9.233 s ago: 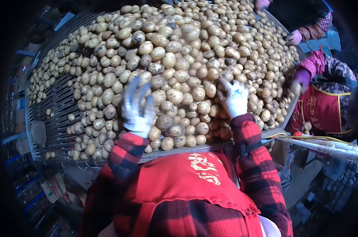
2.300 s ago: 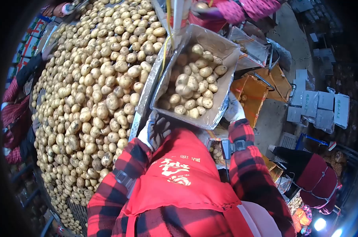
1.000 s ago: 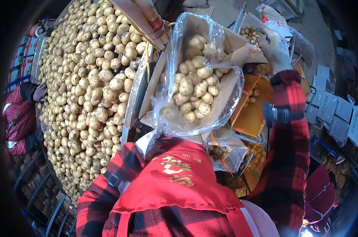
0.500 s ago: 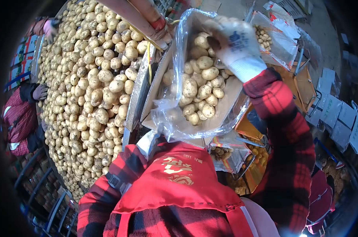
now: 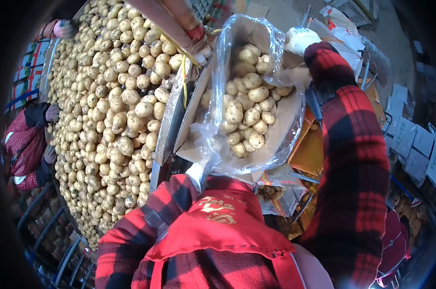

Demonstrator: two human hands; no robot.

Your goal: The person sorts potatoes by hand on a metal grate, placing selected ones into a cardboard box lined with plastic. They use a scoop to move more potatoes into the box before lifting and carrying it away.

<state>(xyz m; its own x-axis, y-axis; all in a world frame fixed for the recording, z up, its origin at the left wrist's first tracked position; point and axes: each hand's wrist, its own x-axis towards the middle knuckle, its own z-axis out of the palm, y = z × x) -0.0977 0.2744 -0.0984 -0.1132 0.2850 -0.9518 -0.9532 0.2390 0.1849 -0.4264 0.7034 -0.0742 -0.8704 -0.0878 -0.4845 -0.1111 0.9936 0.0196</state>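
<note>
A cardboard box [image 5: 194, 115] lined with a clear plastic bag [image 5: 280, 144] stands in front of me, holding many potatoes [image 5: 251, 103]. My right hand [image 5: 301, 40], in a white glove, is closed at the box's far right corner, beside the bag's edge; its fingertips are hidden, and what they grip I cannot make out. At the near left corner of the box is my left hand [image 5: 198, 173], also gloved, touching the bag, its fingers mostly hidden under the plastic.
A large heap of potatoes [image 5: 107, 111] fills the sorting table on the left, with a metal edge [image 5: 169, 115]. A co-worker [image 5: 25, 144] stands at far left. Orange crates [image 5: 307, 154] and plastic-lined boxes lie at right. Flattened white cartons [image 5: 410, 144] lie farther right.
My right hand has moved from above the potatoes out to the box's far right corner. The bag's right side has folded inward. My left hand has shifted slightly right.
</note>
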